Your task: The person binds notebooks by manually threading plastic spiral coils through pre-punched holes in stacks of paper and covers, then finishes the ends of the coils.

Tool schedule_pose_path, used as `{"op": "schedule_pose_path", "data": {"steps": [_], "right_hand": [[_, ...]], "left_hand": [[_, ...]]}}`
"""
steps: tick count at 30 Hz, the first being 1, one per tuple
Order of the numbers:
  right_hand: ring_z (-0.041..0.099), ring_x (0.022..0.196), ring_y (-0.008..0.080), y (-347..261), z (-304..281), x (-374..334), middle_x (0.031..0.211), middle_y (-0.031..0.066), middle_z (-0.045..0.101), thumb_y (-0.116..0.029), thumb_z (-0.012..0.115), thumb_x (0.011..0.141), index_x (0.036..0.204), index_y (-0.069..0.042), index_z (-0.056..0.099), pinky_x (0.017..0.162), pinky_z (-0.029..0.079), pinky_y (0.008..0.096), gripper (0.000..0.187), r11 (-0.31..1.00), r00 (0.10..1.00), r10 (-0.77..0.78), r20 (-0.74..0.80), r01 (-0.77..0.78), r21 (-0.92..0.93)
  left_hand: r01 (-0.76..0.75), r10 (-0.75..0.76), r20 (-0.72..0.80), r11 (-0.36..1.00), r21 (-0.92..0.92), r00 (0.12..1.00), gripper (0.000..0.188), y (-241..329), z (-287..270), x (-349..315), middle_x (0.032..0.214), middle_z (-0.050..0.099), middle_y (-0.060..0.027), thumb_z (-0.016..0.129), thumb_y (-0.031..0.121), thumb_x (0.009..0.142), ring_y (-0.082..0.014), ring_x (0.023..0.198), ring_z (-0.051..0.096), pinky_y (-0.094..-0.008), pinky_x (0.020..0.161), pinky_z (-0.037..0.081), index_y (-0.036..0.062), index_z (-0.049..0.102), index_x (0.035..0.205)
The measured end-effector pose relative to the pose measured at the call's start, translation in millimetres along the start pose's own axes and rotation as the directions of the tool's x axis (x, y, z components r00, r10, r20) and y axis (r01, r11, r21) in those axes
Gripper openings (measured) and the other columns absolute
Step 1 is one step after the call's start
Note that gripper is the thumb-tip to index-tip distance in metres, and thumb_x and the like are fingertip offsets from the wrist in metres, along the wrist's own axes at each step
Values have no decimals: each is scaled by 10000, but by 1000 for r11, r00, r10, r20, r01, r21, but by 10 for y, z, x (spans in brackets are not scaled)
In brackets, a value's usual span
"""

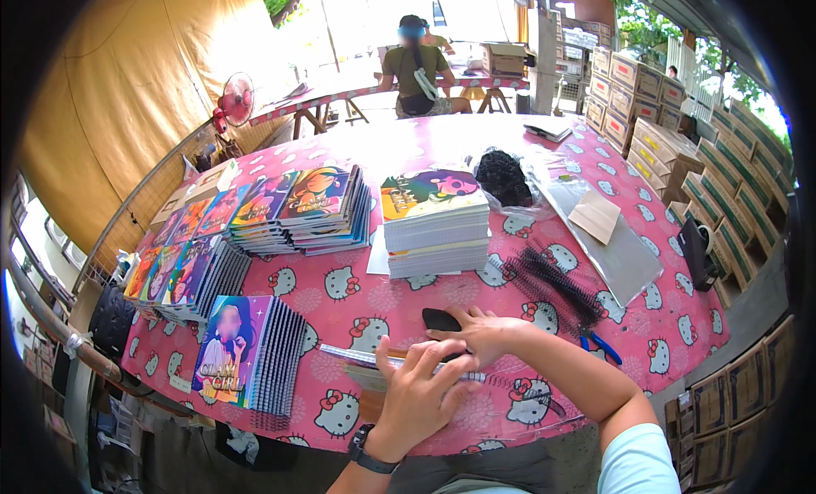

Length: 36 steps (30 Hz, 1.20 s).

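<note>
My left hand (425, 388), with a dark watch on its wrist, is closed on a notebook (348, 354) held at a slant near the table's front edge. A thin spiral coil (527, 394) sticks out to the right from the notebook's spine. My right hand (483, 334) reaches in from the right, its fingers bent round a small black object (442, 320) just beyond the notebook. The exact kind of that object is hard to make out. Part of the notebook is hidden behind my left hand. A brownish block (371, 405) shows beneath it.
Coil-bound notebooks (231, 354) stand in stacks on the left. Ahead is a tall stack of notebook pages (438, 230). Loose black coils (557, 281) and blue-handled pliers (602, 348) lie right, near a clear plastic sheet (603, 247). Another person (415, 73) sits beyond the table.
</note>
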State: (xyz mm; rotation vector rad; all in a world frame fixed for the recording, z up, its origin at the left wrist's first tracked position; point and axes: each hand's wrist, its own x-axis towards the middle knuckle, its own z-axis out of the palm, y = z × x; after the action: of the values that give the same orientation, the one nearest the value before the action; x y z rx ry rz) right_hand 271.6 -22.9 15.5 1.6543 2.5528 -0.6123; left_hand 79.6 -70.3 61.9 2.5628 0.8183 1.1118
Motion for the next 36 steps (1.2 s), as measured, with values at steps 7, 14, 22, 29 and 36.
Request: {"op": "schedule_pose_path", "data": {"steps": [7,14,22,29,36], "right_hand": [[376,1257,435,275,297,215,1346,240,387,-309,721,704,1189,-121,541,1043,333,492,550,958,917,-230,-326,273,92],[405,1217,449,143,404,206,1344,259,382,-255,722,698,1160,-114,551,1019,367,484,513,936,898,-138,-419,256,241],[537,1046,290,127,25,-650,1042,171,603,-363,732,767,1107,-73,650,929,407,390,454,103,960,65,-271,264,959],[533,1135,294,-105,-195,-792,1063,132,669,-373,690,795,981,-67,720,940,414,419,359,629,833,29,-553,415,657],[522,1156,289,-249,-297,-745,1025,148,675,-446,644,814,1013,-13,702,985,388,416,480,382,863,-20,-505,473,794]], "left_hand": [[-36,36,-32,999,4,999,210,-47,15,-24,980,636,60,602,379,876,-165,964,580,-498,1078,39,192,690,836],[-71,70,7,995,65,998,293,-178,7,-85,1156,566,34,641,422,826,-167,1053,541,-541,1076,23,223,657,1041],[173,-133,-244,974,148,960,620,-250,-135,-149,992,622,8,818,407,621,-225,1083,537,-542,1095,10,113,595,1120],[156,-129,-159,973,170,979,464,-335,-100,-248,831,570,20,800,407,640,-201,938,532,-582,1103,-5,195,635,1017],[253,-243,-130,966,61,961,563,-302,-152,-243,821,555,7,810,414,621,-192,930,532,-589,1101,19,157,632,1089]]}}
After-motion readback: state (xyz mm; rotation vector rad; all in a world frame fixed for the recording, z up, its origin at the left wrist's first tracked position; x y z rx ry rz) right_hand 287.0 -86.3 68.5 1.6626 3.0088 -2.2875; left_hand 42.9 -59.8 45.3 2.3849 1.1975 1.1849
